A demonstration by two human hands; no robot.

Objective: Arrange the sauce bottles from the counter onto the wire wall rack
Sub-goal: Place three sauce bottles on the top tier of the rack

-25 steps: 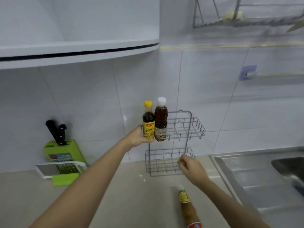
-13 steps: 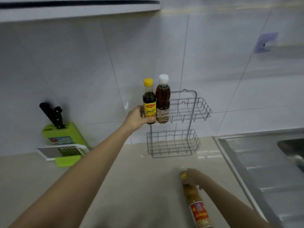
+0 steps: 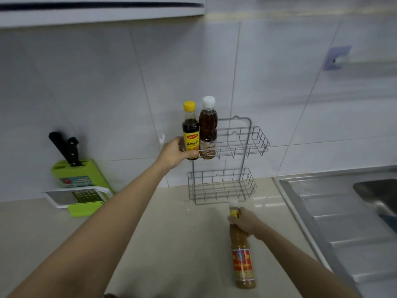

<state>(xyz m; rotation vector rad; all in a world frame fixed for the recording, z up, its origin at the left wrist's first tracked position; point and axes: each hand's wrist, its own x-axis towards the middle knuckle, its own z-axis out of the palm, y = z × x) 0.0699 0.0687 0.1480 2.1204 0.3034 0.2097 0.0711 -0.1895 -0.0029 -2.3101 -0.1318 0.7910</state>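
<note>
A grey two-tier wire wall rack (image 3: 242, 145) hangs on the tiled wall. At the left end of its upper basket stand a dark sauce bottle with a yellow cap (image 3: 190, 130) and a brown sauce bottle with a white cap (image 3: 208, 127). My left hand (image 3: 175, 152) grips the yellow-capped bottle low on its label. A tall tan sauce bottle with a red and yellow label (image 3: 242, 259) stands on the counter in front of the rack. My right hand (image 3: 246, 220) is closed around its neck. The lower basket holds nothing.
A green knife block with black-handled knives (image 3: 74, 168) and a grater (image 3: 81, 195) stand at the left against the wall. A steel sink and drainboard (image 3: 343, 222) fill the right side. A cupboard edge (image 3: 103, 11) overhangs at the top.
My right hand dropped from the rack's lower basket to the tan bottle on the counter and closed on its neck. My left hand stayed on the yellow-capped bottle. The view tilted down.
</note>
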